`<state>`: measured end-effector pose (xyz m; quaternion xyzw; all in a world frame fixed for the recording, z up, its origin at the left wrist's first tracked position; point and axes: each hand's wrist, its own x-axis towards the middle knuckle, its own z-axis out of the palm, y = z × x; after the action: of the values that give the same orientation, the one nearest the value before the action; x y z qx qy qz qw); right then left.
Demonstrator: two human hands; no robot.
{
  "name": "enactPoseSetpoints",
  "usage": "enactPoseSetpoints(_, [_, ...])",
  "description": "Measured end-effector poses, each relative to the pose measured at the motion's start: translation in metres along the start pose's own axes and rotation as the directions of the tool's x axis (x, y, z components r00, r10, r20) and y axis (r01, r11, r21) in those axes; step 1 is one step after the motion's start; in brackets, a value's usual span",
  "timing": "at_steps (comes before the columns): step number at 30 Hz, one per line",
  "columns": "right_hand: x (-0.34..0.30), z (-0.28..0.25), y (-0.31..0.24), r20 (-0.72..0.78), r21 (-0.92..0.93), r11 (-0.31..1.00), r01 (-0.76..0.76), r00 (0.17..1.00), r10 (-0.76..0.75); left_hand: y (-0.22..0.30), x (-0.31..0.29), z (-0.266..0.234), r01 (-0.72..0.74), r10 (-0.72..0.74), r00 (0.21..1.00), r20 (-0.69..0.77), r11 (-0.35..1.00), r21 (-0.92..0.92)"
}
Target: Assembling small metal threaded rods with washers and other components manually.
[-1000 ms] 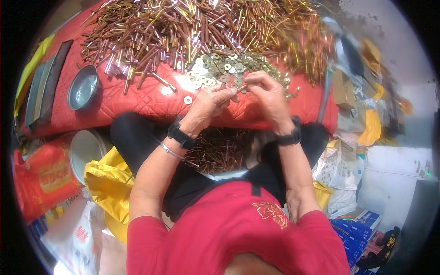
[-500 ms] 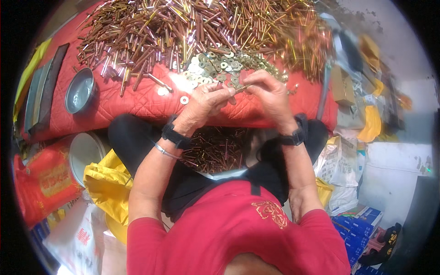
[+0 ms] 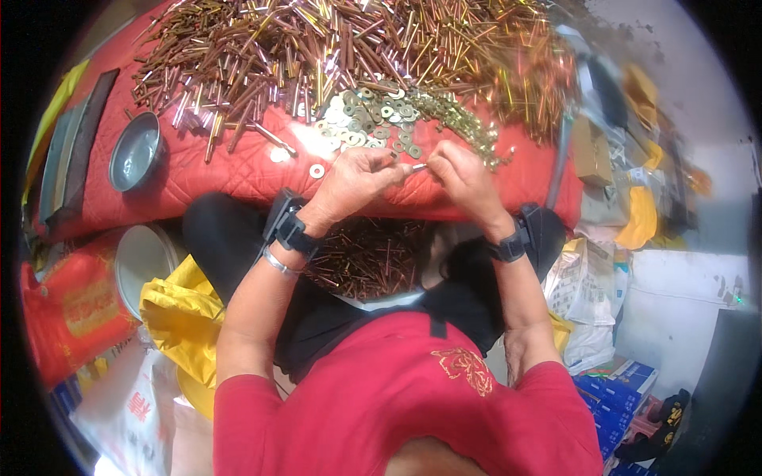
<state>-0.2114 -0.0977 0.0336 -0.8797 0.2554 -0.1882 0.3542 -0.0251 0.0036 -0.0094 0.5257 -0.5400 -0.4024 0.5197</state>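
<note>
Over the near edge of a red quilted cover [image 3: 262, 190], both hands are closed and come together at the fingertips. Between them lies a slim metal bolt [image 3: 419, 166]; its shiny tip shows, and the fingers hide most of it. My left hand [image 3: 357, 176] grips it by the thumb and fingers. The other end is pinched by my right hand [image 3: 464, 176]. Just beyond the hands are flat round washers [image 3: 365, 115] in a heap and small brass-coloured nuts [image 3: 464, 127]. Behind these spreads a big pile of coppery bolts [image 3: 317, 55].
On the left of the cover stands a grey metal bowl [image 3: 136, 155], beside dark flat strips [image 3: 79, 151]. A container of more bolts [image 3: 369, 258] sits between my legs. Yellow sacks [image 3: 186, 313] lie at the left, blue boxes [image 3: 611, 404] at the lower right.
Both hands have come slightly lower and nearer me. The bolt, earlier showing longer and slanted between the fingers, is now mostly covered; my right fingers have curled in tighter.
</note>
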Motion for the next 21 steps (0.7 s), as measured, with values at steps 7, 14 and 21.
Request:
enactPoseSetpoints(7, [0.012, 0.014, 0.001, -0.301, 0.100, 0.982, 0.162, 0.945, -0.126, 0.001, 0.004, 0.001, 0.326, -0.304, 0.945, 0.119, 0.856, -0.400])
enactPoseSetpoints(14, [0.014, 0.013, 0.000, -0.112, -0.235, 0.969, 0.071, 0.989, -0.099, -0.002, 0.004, 0.001, 0.359, -0.341, 0.931, 0.127, 0.808, -0.466])
enactPoseSetpoints(21, [0.016, 0.012, 0.005, -0.232, 0.062, 0.993, 0.104, 0.969, -0.087, 0.005, 0.004, -0.002, 0.375, -0.361, 0.925, 0.117, 0.823, -0.427])
